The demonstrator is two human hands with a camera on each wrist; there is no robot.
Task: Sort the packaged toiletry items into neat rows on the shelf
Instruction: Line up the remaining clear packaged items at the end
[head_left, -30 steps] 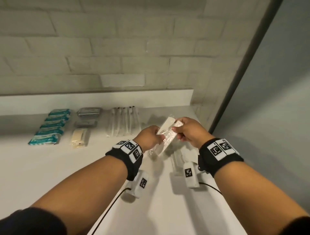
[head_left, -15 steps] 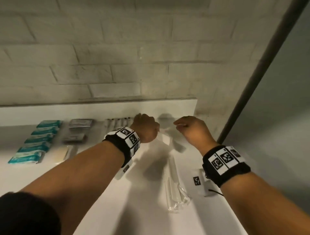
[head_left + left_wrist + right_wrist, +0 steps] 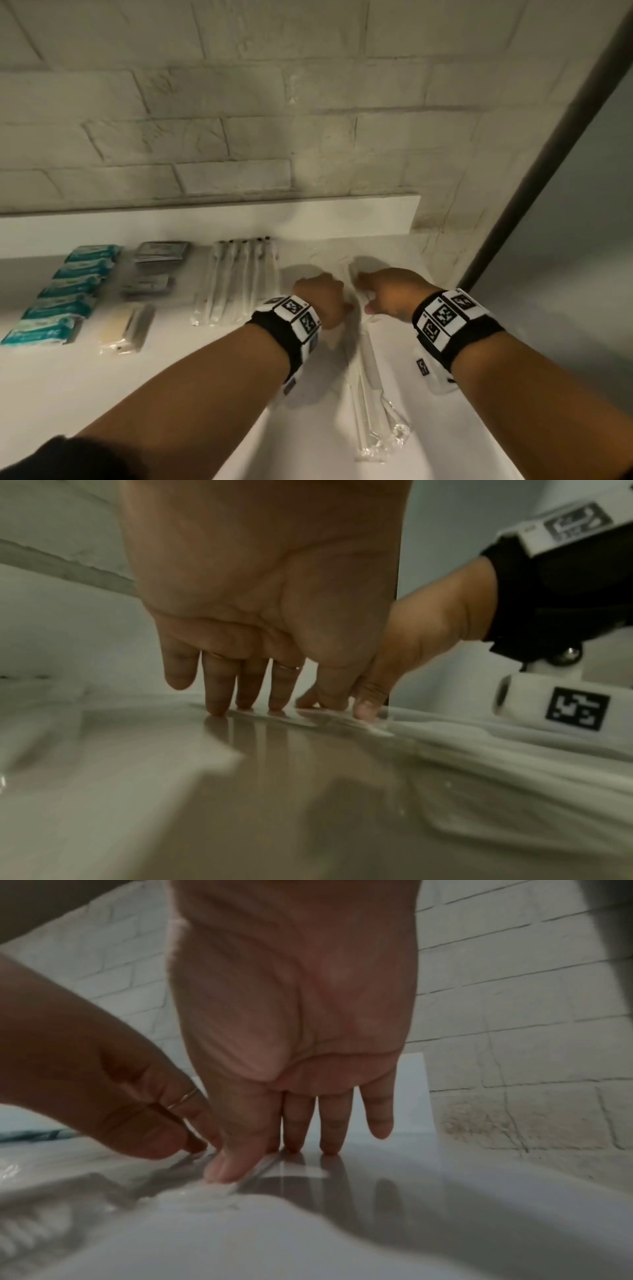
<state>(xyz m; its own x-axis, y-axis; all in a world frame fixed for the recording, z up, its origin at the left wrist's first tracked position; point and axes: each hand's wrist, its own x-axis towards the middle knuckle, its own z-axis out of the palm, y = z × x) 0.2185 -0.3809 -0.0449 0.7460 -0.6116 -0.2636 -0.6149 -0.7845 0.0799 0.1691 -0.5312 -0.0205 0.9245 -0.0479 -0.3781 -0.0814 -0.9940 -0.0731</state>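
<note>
A clear-wrapped white comb packet [image 3: 346, 272] lies flat on the white shelf [image 3: 171, 394] near its back right corner. My left hand [image 3: 322, 296] and right hand [image 3: 387, 291] flank it, knuckles up. In the left wrist view my left hand [image 3: 246, 696] points straight fingers down, their tips touching the packet's wrapper [image 3: 308, 719]. In the right wrist view my right hand [image 3: 291, 1139] does the same, its thumb pressing the wrapper's edge [image 3: 212, 1191]. Neither hand curls round it.
Left of my hands lie rows of wrapped toothbrushes [image 3: 236, 277], dark sachets [image 3: 161, 251], a beige packet [image 3: 120, 325] and teal packets [image 3: 61, 298]. More clear-wrapped combs [image 3: 370, 404] lie toward the front right. A raised ledge [image 3: 376, 219] and brick wall close the back.
Both hands carried the comb packet from mid-air toward the back of the shelf and lowered it. It now lies on the surface under their fingertips.
</note>
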